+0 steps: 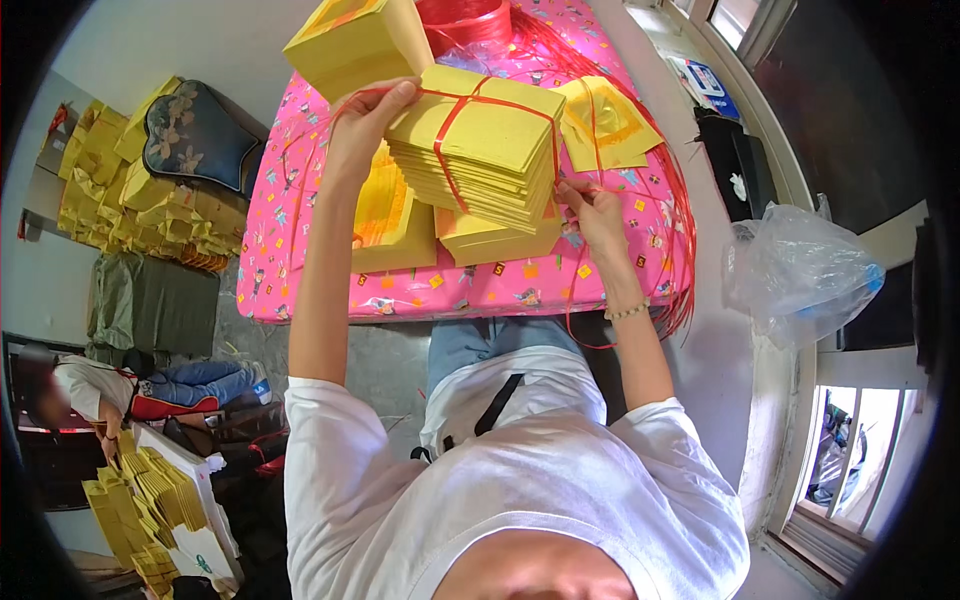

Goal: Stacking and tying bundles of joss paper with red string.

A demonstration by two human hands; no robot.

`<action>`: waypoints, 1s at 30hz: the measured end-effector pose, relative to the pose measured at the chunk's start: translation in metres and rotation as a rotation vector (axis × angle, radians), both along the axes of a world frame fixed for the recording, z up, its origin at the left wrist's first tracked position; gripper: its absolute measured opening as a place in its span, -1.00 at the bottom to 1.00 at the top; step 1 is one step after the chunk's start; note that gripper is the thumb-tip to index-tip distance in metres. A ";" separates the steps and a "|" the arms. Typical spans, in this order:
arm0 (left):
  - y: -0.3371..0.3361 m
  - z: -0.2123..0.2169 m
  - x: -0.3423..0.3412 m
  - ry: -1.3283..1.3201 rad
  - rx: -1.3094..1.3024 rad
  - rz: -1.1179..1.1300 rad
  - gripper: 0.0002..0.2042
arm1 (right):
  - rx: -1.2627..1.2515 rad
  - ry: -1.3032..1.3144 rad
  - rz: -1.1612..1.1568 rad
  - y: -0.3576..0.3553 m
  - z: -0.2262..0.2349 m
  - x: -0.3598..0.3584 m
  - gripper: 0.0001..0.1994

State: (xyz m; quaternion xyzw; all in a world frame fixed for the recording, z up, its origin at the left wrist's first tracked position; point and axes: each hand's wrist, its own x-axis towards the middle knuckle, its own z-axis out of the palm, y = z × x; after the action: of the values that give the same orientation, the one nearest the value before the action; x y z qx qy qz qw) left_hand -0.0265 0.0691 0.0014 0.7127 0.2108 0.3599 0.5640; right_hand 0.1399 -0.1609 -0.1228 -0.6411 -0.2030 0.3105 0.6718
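A stack of yellow paper sheets (490, 125) stands in front of me on top of other yellow stacks, with red plastic string (462, 105) crossing over its top and running down its sides. At its far left corner my left hand (365, 125) is closed, thumb and fingers pinching the string. My right hand (597, 215) is low by the right side of the stack, fingers closed on the string there. Under and beside it are another yellow stack (500, 245) and a yellow stack with orange print (385, 235).
A pink patterned cloth (275, 260) covers the table. At its far side are a yellow block (350, 50) and a red basin (465, 22); loose red strings (685, 240) hang over the right edge. A clear plastic bag (805, 275) is at right. Another person (95, 390) sits at left near yellow stacks (165, 490).
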 end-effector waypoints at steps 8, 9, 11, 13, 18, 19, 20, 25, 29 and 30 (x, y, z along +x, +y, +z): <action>0.046 -0.039 0.004 -0.082 -0.420 -0.025 -0.79 | -0.038 -0.019 0.045 0.003 -0.004 0.010 -0.85; 0.046 -0.042 0.006 0.002 -0.449 -0.010 -0.79 | -0.075 -0.022 0.047 0.002 -0.003 0.011 -0.86; 0.050 -0.045 0.005 0.148 -0.433 0.049 -0.80 | -0.078 0.009 0.047 0.004 -0.001 0.010 -0.86; 0.055 -0.049 0.005 0.293 -0.414 0.113 -0.80 | -0.079 0.039 0.052 0.006 0.001 0.011 -0.85; 0.055 -0.048 0.016 0.423 -0.391 0.078 -0.81 | -0.138 0.180 0.153 0.011 0.002 0.025 -0.71; 0.054 -0.047 0.015 0.423 -0.389 0.081 -0.81 | -0.137 0.180 0.155 0.012 0.006 0.023 -0.71; 0.054 -0.045 0.014 0.447 -0.412 0.075 -0.81 | -0.133 0.106 0.156 0.012 0.012 0.021 -0.67; 0.055 -0.040 0.012 0.508 -0.385 0.030 -0.79 | -0.071 -0.216 0.149 0.019 -0.006 0.026 -0.62; 0.056 -0.042 0.005 0.399 -0.493 -0.038 -0.76 | -0.089 -0.266 0.093 0.018 0.008 0.017 -0.67; 0.061 -0.044 0.001 0.362 -0.533 -0.083 -0.76 | -0.030 -0.238 0.065 0.019 0.012 0.014 -0.67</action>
State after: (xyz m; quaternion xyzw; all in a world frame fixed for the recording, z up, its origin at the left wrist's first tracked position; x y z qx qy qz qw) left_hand -0.0257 0.1296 -0.0426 0.6004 0.3651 0.1364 0.6982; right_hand 0.1542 -0.1423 -0.1106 -0.6765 -0.2975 0.2567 0.6229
